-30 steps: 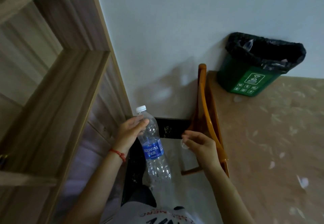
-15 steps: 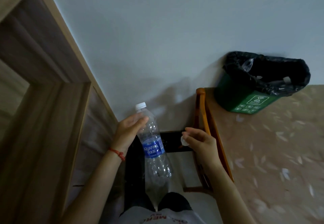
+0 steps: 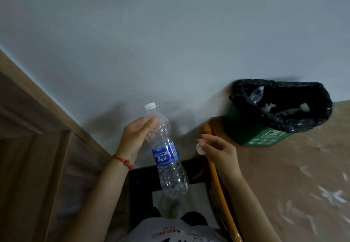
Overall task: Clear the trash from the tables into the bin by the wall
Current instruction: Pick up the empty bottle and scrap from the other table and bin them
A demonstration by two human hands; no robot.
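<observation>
My left hand (image 3: pixel 136 135) grips a clear plastic water bottle (image 3: pixel 166 158) with a blue label and white cap, held upright by its upper part. A small crumpled clear scrap (image 3: pixel 200 149) is pinched in the fingers of my right hand (image 3: pixel 219 150). The green bin (image 3: pixel 265 133) with a black liner (image 3: pixel 284 105) stands against the wall to the upper right, well beyond my right hand. Some clear and white trash lies inside the liner.
An orange wooden chair back (image 3: pixel 217 181) runs just under my right hand, between me and the bin. A wooden door frame (image 3: pixel 37 109) fills the left side. Patterned beige floor (image 3: pixel 303 185) spreads to the right. The white wall (image 3: pixel 170 33) is straight ahead.
The view has tilted up and turned right, so the bin appears closer and lower in frame. Both hands have risen slightly, keeping their hold on the bottle and the scrap.
</observation>
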